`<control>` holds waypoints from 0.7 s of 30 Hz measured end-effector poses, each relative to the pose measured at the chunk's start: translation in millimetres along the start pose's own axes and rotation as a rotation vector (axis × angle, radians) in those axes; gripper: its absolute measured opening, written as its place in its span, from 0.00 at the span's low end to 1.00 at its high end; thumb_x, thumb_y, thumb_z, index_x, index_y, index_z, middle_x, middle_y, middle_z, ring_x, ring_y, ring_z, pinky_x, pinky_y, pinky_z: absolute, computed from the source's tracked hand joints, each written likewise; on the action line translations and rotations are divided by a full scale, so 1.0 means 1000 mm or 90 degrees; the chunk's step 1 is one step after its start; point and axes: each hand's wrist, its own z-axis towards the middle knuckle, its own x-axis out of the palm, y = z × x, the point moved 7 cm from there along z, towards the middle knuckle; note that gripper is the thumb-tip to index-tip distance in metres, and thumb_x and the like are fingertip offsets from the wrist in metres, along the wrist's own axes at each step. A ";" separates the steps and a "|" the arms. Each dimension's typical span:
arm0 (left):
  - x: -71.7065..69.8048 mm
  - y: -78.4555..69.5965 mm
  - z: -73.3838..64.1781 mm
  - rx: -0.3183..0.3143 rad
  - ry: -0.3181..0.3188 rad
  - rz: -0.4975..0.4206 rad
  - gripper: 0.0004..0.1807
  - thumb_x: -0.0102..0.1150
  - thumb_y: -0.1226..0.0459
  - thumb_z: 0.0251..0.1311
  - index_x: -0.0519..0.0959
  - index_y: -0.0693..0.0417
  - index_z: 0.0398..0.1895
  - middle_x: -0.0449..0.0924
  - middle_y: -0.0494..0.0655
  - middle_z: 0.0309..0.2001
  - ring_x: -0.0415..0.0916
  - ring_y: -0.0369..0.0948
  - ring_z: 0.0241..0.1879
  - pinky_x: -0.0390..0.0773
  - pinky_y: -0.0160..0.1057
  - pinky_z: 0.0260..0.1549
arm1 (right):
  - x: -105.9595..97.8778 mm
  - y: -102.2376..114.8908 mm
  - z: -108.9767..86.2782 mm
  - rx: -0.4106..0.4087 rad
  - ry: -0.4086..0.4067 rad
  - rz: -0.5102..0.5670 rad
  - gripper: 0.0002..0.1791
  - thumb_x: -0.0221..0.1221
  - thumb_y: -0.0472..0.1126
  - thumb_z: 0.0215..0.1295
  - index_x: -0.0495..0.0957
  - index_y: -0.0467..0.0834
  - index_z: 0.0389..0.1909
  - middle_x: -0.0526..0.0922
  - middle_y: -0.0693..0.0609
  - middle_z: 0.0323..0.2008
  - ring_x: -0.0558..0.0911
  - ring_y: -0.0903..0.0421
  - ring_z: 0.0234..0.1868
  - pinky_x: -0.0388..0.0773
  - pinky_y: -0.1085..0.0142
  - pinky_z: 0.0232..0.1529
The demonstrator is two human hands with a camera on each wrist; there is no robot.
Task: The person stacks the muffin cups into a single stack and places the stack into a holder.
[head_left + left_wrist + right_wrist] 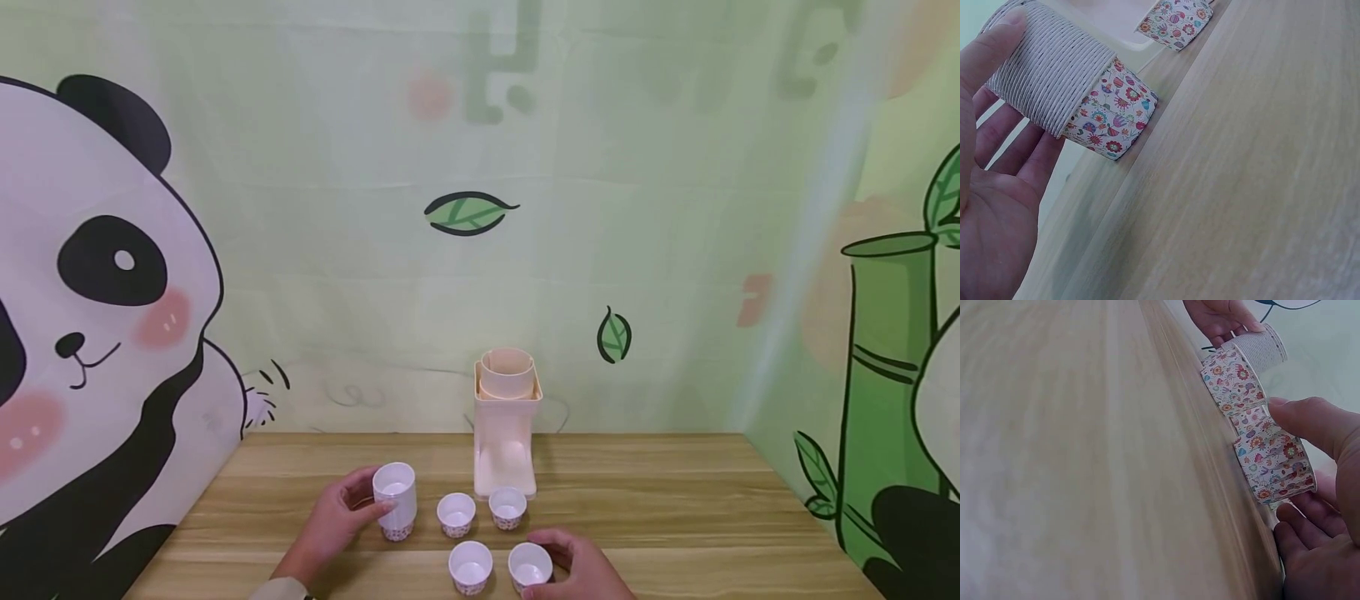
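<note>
My left hand (337,517) grips a tall stack of nested white paper cups (399,502), thumb on the near side and fingers behind. In the left wrist view the stacked rims form a ridged wall above the lowest cup's flowered print (1113,115). My right hand (579,568) holds a single paper cup (529,567) between thumb and fingers at the front right. Beside it stands another cup (471,568). Behind these are a back-left cup (456,515) and a back-right cup (507,508), both upright with mouths up.
A pale pink cup dispenser (505,442) with a round tube on top stands at the table's back, its base right behind the back-right cup. The wooden table (660,492) ends at a cloth backdrop (360,275) printed with a panda, leaves and bamboo.
</note>
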 end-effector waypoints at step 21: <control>0.000 -0.001 -0.001 0.001 0.007 -0.006 0.31 0.76 0.66 0.55 0.77 0.60 0.63 0.84 0.58 0.57 0.82 0.40 0.54 0.80 0.29 0.52 | 0.001 0.008 -0.003 0.014 -0.025 0.006 0.35 0.78 0.38 0.52 0.76 0.28 0.59 0.85 0.40 0.52 0.83 0.50 0.53 0.80 0.73 0.51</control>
